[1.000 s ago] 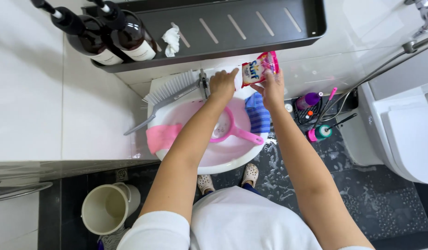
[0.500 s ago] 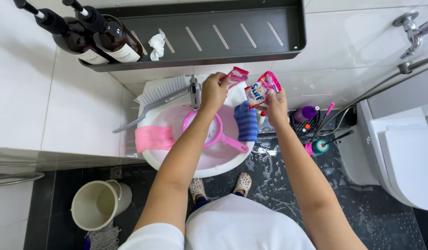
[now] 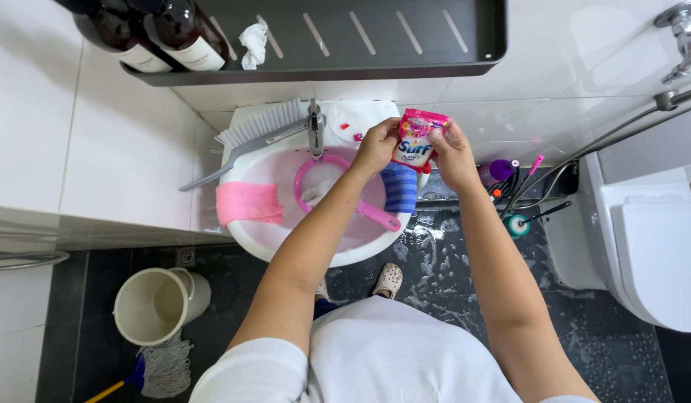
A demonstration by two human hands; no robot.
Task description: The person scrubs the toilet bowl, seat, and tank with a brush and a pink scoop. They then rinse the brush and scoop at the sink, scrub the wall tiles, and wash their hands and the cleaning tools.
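I have both hands up over the white basin (image 3: 315, 250), and between them sits the small pink sachet (image 3: 418, 142), pinched at its top edge. My left hand (image 3: 377, 145) closes on its left corner, my right hand (image 3: 450, 153) on the right corner, fingers tight on the packet and nothing else in either grip. Half a second ago the same sachet was held a little apart from a second pink piece in the left hand; now the two hands have come together on one packet directly above the basin's right rim, close to the tap (image 3: 314, 127). I judge that as a grip set for tearing the top open (the corners are held the way one pulls a seam).

Inside the basin lies a pink scoop (image 3: 338, 190) with its handle pointing toward the near rim, a pink cloth (image 3: 248, 203) draped over the left rim, and a blue striped cloth (image 3: 400, 186) hanging over the right rim, just under the sachet. A white brush (image 3: 256, 128) rests across the back-left rim.

Room is tight above: the dark shelf (image 3: 345, 67) juts out over the back of the basin. Right of the basin the toilet (image 3: 651, 246) stands well apart; left and below, a cream bucket (image 3: 159, 302) sits on the wet dark floor.
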